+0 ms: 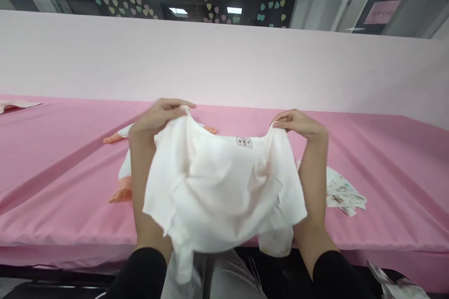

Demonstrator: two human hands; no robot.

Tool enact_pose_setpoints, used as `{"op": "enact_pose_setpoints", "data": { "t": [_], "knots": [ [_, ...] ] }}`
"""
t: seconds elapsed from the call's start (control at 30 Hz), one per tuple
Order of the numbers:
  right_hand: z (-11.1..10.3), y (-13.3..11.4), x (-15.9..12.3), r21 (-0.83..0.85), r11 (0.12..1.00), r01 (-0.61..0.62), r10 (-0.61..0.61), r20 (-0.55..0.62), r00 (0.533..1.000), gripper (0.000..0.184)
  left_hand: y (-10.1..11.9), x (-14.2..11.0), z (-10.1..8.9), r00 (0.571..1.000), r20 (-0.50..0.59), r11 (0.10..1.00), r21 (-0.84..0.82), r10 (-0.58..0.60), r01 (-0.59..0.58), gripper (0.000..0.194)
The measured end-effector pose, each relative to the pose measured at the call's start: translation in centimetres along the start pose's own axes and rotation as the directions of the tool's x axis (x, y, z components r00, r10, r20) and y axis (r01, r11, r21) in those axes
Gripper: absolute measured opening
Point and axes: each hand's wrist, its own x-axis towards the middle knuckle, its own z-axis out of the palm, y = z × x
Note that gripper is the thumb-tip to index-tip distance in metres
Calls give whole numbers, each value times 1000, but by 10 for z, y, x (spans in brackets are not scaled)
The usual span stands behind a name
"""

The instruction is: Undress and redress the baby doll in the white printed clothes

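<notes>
A small white shirt (pixel 224 187) hangs in the air in front of me, its neckline facing up and a printed square label (pixel 244 142) showing at the inside of the neck. My left hand (pixel 162 114) pinches one shoulder between thumb and fingers. At the other shoulder, my right hand (pixel 297 122) grips the cloth in the same way. The lower part of the shirt hangs loose over the table's front edge. Behind it and my left forearm lies a doll in white clothing (pixel 125 168); its limbs show at the sides, while most of its body is hidden.
A pink cloth covers the table (pixel 63 159). Patterned white fabric (pixel 343 191) lies beyond my right forearm. Another pale cloth (pixel 17 105) rests at the far left. A white wall (pixel 224 63) rises behind the table. Some light fabric (pixel 396 285) shows at bottom right.
</notes>
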Motion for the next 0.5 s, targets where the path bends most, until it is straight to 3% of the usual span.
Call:
{"op": "enact_pose_setpoints", "data": {
  "t": [0.03,0.07,0.1,0.13,0.2,0.27,0.37,0.5],
  "knots": [
    [5,11,13,-89,987,-134,136,18,991,13,-12,10,8,985,135,986,141,-112,93,27],
    [10,23,25,-199,941,-274,277,-14,961,9,-24,19,15,955,167,934,303,-246,188,20],
    [15,34,35,-297,870,-394,388,-79,918,7,-36,27,22,909,158,844,458,-386,279,15],
    [20,43,44,-344,823,-452,432,-138,891,8,-48,33,29,889,93,768,549,-448,329,11],
    [29,58,57,-386,772,-504,432,-264,863,12,-67,41,41,908,-19,742,570,-418,353,14],
    [36,67,66,-374,774,-511,378,-375,847,17,-82,44,51,915,-165,775,489,-369,401,21],
    [43,74,76,-310,801,-513,342,-466,816,22,-97,48,64,873,-304,842,277,-380,463,24],
    [52,84,88,-184,862,-472,365,-420,831,24,-115,55,82,872,-156,886,-96,-464,454,27]
  ]
}}
